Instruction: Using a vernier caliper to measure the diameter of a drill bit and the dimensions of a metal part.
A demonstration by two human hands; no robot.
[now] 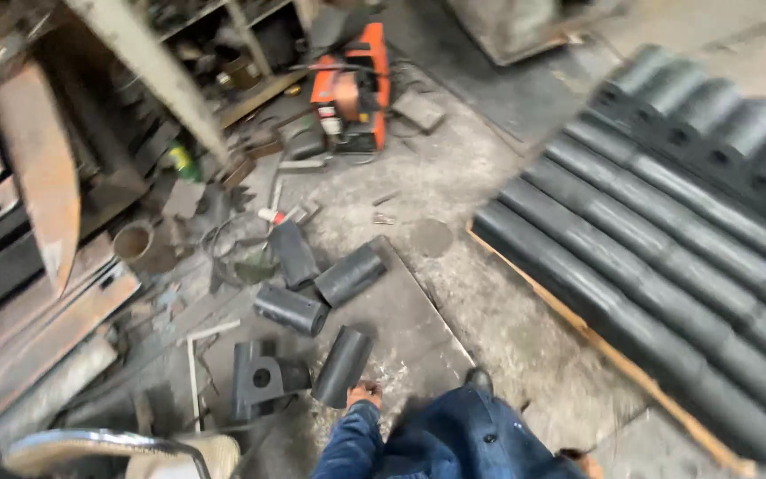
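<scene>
Four dark cylinders lie lower centre; our left hand (364, 392) touches the nearest cylinder's (342, 365) lower end — grip we cannot tell. Our right hand (583, 461) sits half-hidden at the bottom edge — more cylinders stacked on the pallet (596, 341) right

An orange welding machine (350, 87) sits on the concrete floor (480, 293) near cluttered shelves (223, 62), while rows of dark cylinders (667, 257) lie stacked on a wooden pallet (596, 341) opposite rusty steel plates (37, 168).
</scene>
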